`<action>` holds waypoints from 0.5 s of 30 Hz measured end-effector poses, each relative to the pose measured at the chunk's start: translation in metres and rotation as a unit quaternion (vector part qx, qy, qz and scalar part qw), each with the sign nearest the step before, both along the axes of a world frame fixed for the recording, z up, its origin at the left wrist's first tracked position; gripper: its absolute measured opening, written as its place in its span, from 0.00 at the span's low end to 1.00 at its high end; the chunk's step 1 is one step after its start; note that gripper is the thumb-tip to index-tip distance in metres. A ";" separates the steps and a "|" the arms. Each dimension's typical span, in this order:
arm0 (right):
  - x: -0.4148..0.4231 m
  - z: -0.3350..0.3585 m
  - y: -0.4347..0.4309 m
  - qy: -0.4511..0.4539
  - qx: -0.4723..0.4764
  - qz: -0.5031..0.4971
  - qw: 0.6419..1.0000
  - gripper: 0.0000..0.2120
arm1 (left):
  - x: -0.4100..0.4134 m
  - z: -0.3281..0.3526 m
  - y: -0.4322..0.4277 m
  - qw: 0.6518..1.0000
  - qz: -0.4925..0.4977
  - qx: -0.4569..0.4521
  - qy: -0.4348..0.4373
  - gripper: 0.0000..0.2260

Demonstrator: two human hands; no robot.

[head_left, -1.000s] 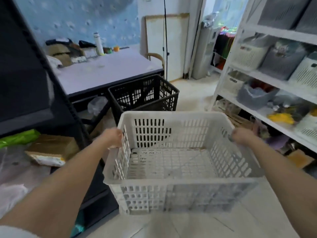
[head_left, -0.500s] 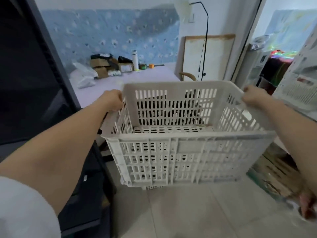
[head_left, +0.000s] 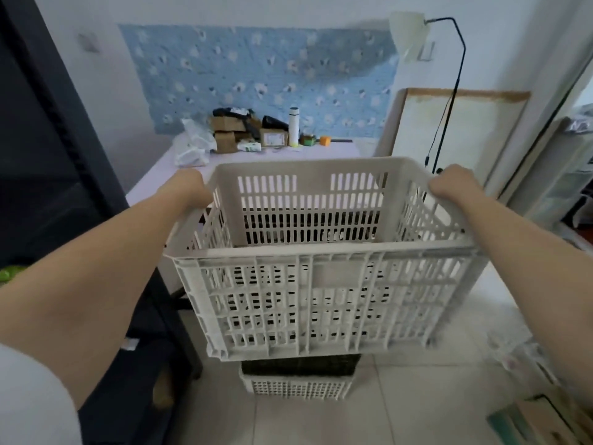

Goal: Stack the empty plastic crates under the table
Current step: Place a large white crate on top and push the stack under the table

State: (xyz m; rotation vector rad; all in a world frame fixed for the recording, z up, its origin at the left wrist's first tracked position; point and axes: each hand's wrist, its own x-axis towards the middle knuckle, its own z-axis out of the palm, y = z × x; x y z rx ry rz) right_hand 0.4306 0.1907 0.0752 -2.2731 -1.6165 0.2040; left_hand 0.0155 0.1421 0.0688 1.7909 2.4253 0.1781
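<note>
The white crate [head_left: 321,300] is held up in front of the person, level, with its long slotted wall facing the camera. The left grip [head_left: 192,187] is curled over the crate's left rim near the far corner, and the right grip [head_left: 452,186] is curled over the right rim at the matching spot; both arms are stretched forward. Right below it sits a black crate [head_left: 298,367], which rests in a bottom crate [head_left: 298,387], white with finer holes, standing on the tiled floor [head_left: 417,412]. Whether the white crate touches the black one cannot be told; only a narrow band of black shows under its base, and more dark shows through its slots.

Behind the stack is the desk [head_left: 321,152] with a pale top. At its far edge, against the blue flowered wall sheet [head_left: 256,75], lie cardboard boxes [head_left: 224,133], a plastic bag [head_left: 192,149] and an upright white bottle [head_left: 293,125]. To the right a floor lamp [head_left: 409,30] bends over a board [head_left: 465,130] leaning on the wall. A dark rack [head_left: 48,123] fills the left side.
</note>
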 end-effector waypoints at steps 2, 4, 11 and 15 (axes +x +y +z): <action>0.003 -0.003 0.022 -0.006 -0.005 0.023 1.000 0.06 | 0.005 -0.004 0.010 1.000 0.022 -0.017 0.003 0.14; 0.005 -0.006 0.042 -0.014 -0.012 0.042 0.999 0.06 | 0.006 -0.008 0.021 0.999 0.038 -0.030 0.004 0.14; 0.003 -0.025 0.101 -0.039 -0.031 0.075 0.996 0.07 | 0.007 -0.022 0.073 0.998 0.060 -0.035 0.002 0.15; 0.006 -0.032 0.128 -0.033 -0.033 0.076 0.996 0.11 | 0.005 -0.028 0.105 0.997 0.062 -0.045 0.009 0.14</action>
